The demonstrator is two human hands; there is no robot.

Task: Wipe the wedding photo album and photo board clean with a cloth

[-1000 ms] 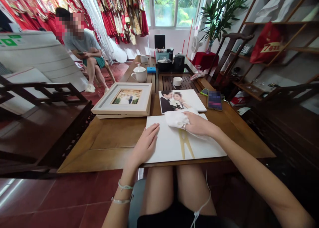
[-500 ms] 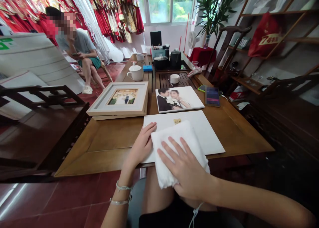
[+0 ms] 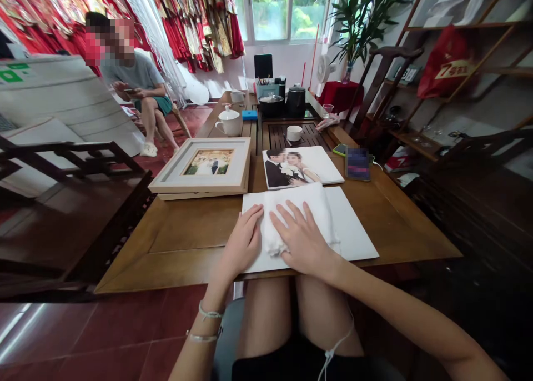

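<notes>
A folded white towel [image 3: 300,210] lies on a flat white panel [image 3: 356,236] at the table's near edge. My right hand [image 3: 302,242] presses on top of the towel, fingers spread across it and the thumb at its near edge, keeping hold of it. Resting flat on the panel's left part is my left hand [image 3: 245,237], fingers stretched out and close to the towel's left side. Just beyond the panel lies a wedding photo print [image 3: 320,167] of a couple. The small tan mark on the panel is now hidden under the towel.
Stacked picture frames [image 3: 200,191] sit left on the wooden table [image 3: 175,242]. Two phones [image 3: 357,164] are at the right. Farther back stand a white cup [image 3: 294,133], a lidded white teapot [image 3: 228,121] and a dark kettle [image 3: 296,100]. A seated person [image 3: 137,81] is at left.
My right hand has moved the towel forward, from over the table's near edge onto the panel, covering the small tan mark. My left hand has stayed on the panel's left part.
</notes>
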